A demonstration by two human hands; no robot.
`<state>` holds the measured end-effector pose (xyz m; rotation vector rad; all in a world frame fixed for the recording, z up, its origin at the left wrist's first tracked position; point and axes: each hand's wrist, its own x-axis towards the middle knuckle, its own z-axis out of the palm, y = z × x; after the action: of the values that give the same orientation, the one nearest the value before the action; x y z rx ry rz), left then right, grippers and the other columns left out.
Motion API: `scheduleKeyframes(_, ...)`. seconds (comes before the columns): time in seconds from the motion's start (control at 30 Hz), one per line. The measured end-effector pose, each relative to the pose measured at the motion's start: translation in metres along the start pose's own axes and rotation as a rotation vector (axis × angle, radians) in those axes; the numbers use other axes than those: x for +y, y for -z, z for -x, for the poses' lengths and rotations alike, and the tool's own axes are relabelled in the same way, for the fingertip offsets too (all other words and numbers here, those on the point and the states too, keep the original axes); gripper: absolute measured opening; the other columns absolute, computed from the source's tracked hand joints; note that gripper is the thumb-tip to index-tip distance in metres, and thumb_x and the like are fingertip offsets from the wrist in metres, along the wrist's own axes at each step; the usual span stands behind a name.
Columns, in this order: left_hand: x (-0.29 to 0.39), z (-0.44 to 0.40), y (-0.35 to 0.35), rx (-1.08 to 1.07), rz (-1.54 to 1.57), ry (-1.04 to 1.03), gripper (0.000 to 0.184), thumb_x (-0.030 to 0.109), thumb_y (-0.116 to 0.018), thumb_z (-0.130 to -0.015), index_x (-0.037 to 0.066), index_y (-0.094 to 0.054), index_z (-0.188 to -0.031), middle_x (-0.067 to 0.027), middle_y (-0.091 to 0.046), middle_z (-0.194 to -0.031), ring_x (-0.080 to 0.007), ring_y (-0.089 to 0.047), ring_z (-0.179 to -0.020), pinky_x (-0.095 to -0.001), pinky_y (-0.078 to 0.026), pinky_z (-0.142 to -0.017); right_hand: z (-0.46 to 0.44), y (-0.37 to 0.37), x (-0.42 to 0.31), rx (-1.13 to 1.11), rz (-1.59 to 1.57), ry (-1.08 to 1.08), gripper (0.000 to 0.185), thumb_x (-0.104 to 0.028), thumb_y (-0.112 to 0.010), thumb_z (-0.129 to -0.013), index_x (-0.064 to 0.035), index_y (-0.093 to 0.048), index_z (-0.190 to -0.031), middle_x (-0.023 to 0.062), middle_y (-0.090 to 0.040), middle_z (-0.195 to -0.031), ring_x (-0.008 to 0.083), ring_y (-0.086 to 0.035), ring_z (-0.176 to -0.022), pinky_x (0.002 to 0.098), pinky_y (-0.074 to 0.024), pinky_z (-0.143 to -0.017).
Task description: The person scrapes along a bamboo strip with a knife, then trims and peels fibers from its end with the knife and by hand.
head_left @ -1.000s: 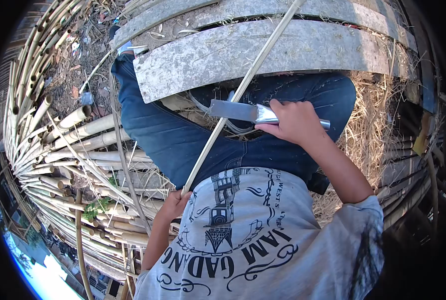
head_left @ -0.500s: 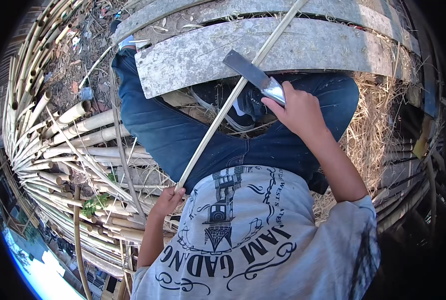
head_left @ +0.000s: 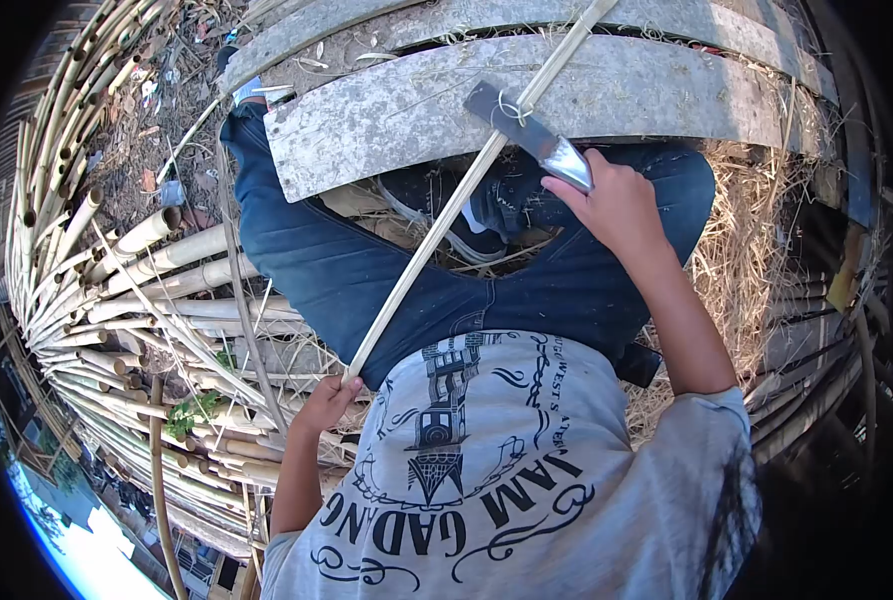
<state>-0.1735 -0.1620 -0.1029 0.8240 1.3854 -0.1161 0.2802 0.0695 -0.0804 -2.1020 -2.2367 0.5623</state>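
A long, pale bamboo strip (head_left: 436, 232) runs slantwise from beside my waist, across my lap and over the plank in front. My left hand (head_left: 328, 402) pinches its near end. In my right hand (head_left: 616, 200) is a knife (head_left: 521, 128) with a broad, dark, square-ended blade and a shiny metal handle. The blade lies across the strip near the plank's edge, and a thin curled shaving (head_left: 512, 106) stands up at the blade. Most of the handle is covered by my fingers.
A weathered wooden plank (head_left: 366, 125) lies across in front of my crossed legs. Many cut bamboo poles (head_left: 191, 250) are stacked on the left. Dry shavings (head_left: 741, 260) heap up on the right. Another plank (head_left: 656, 18) lies farther off.
The knife in my right hand has slid slightly right, and a curled shaving now shows at its blade. My left hand has shifted slightly left, still holding the strip's end.
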Motion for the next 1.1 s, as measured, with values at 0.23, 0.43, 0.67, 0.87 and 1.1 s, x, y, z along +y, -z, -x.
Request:
scheduleKeyframes(0.23, -0.006, -0.001, -0.004, 0.082, 0.115, -0.068, 0.04, 0.03, -0.052, -0.102, 0.001, -0.06, -0.075, 0.0033, -0.051, -0.063, -0.0069, -0.045, -0.06, -0.0259, -0.037, -0.054, 0.02, 0.003, -0.018, -0.31, 0.005, 0.228, 0.064, -0.064, -0.057, -0.085, -0.0009, -0.064, -0.082, 0.0199, -0.065, -0.065, 0.0381, -0.067, -0.063, 0.0461, -0.0528, -0.055)
scheduleKeyframes(0.43, 0.007, 0.011, -0.003, 0.138, 0.002, -0.065, 0.043, 0.033, -0.054, -0.1, 0.002, -0.059, -0.071, 0.0037, -0.048, -0.058, -0.0067, -0.043, -0.057, -0.0269, -0.036, -0.052, 0.006, 0.002, -0.027, -0.173, -0.27, -0.061, 0.062, -0.061, -0.057, -0.088, 0.0008, -0.065, -0.084, 0.0221, -0.067, -0.07, 0.0391, -0.067, -0.066, 0.0477, -0.0536, -0.06)
scheduleKeyframes(0.67, 0.002, 0.002, -0.006, 0.203, -0.025, -0.005, 0.037, 0.029, -0.058, -0.099, 0.001, -0.059, -0.075, 0.0036, -0.046, -0.058, -0.007, -0.039, -0.056, -0.028, -0.034, -0.05, 0.014, 0.006, -0.031, -0.226, -0.137, -0.011, 0.061, -0.063, -0.057, -0.085, -0.0027, -0.067, -0.082, 0.0205, -0.067, -0.07, 0.0389, -0.068, -0.069, 0.0478, -0.0539, -0.063)
scheduleKeyframes(0.87, -0.011, 0.0, -0.007, 0.268, -0.073, -0.1, 0.04, 0.03, -0.058, -0.098, 0.003, -0.056, -0.069, 0.005, -0.044, -0.057, -0.0066, -0.038, -0.055, -0.0292, -0.032, -0.048, -0.007, 0.026, 0.007, -0.08, -0.098, -0.255, 0.065, -0.063, -0.054, -0.088, 0.0005, -0.067, -0.087, 0.0234, -0.068, -0.076, 0.0415, -0.067, -0.077, 0.049, -0.053, -0.07)
scheduleKeyframes(1.1, -0.019, -0.007, -0.005, 0.236, -0.076, -0.017, 0.032, 0.025, -0.061, -0.097, -0.003, -0.059, -0.08, -0.002, -0.046, -0.059, -0.0106, -0.039, -0.058, -0.0315, -0.036, -0.053, 0.004, 0.025, -0.015, -0.223, -0.131, -0.085, 0.064, -0.063, -0.054, -0.087, -0.0002, -0.067, -0.081, 0.0224, -0.067, -0.074, 0.0406, -0.068, -0.075, 0.0481, -0.0534, -0.07)
